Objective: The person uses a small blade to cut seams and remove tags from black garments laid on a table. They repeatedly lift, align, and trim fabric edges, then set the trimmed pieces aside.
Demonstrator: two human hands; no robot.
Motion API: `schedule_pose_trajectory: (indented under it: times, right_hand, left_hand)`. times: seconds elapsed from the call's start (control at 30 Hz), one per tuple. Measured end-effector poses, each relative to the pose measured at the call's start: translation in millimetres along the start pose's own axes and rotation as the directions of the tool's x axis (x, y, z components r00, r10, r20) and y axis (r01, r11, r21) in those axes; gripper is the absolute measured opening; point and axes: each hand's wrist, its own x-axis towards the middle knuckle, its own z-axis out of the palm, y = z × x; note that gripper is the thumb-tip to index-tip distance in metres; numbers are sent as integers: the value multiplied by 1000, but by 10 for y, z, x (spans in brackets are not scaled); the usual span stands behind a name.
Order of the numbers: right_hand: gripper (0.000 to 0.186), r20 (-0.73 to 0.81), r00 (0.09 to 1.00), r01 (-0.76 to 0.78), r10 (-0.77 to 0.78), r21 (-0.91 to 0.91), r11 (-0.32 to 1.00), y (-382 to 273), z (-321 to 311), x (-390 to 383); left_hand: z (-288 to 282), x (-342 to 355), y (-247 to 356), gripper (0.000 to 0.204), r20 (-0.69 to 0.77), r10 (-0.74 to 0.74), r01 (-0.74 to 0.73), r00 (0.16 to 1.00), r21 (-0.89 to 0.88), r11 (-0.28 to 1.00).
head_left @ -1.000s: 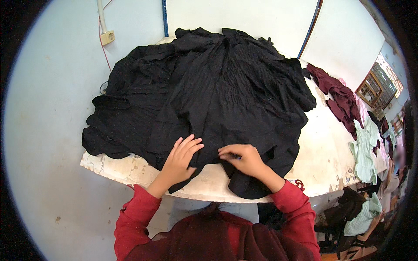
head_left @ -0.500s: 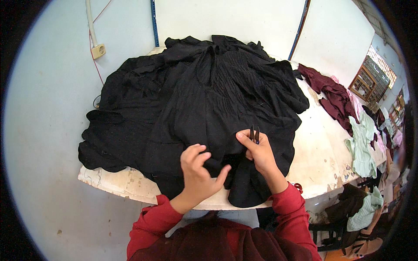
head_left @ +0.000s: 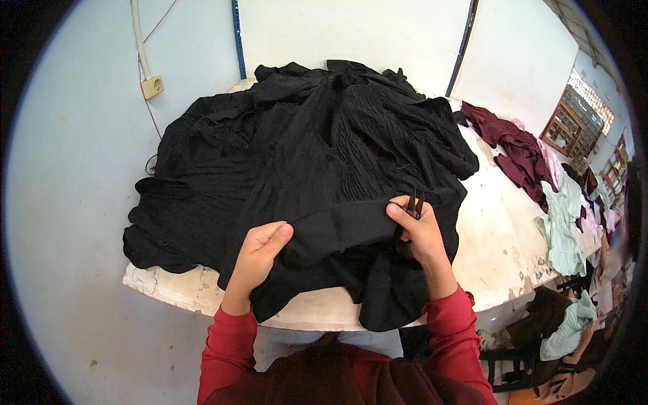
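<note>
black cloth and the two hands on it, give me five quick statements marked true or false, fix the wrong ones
1. The left hand and the right hand both grip the black cloth. True.
2. The right hand holds no tool. False: a small tool with two pointed blades is in it too.
3. A maroon cloth lies to the right of the black cloth. True.
4. The wall socket is at the right of the view. False: it is at the left.
5. The person's sleeves are pale green. False: they are red.
</note>
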Motion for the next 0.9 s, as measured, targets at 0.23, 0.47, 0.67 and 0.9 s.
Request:
schedule_pose_trajectory:
  times: [0.23, 0.47, 0.67, 0.9]
  right_hand:
    - [30, 460, 887, 294, -47, -482, 825, 86, -411, 103]
    - [17, 345, 938, 155, -16, -378, 913, -35, -241, 175]
    - [18, 545, 807, 392, -226, -210, 895, -199, 208, 164]
    - [26, 443, 883, 432, -156, -635, 640, -92, -150, 16]
  left_hand:
    - [-175, -7, 20, 29, -483, 25, -53, 875, -46, 998]
    - [-233, 286, -73, 44, -657, 454, -65, 602, 526, 848]
    - [529, 441, 258, 39, 272, 29, -120, 962, 324, 939]
    - [30, 418, 144, 19, -315, 197, -117, 928, 254, 960]
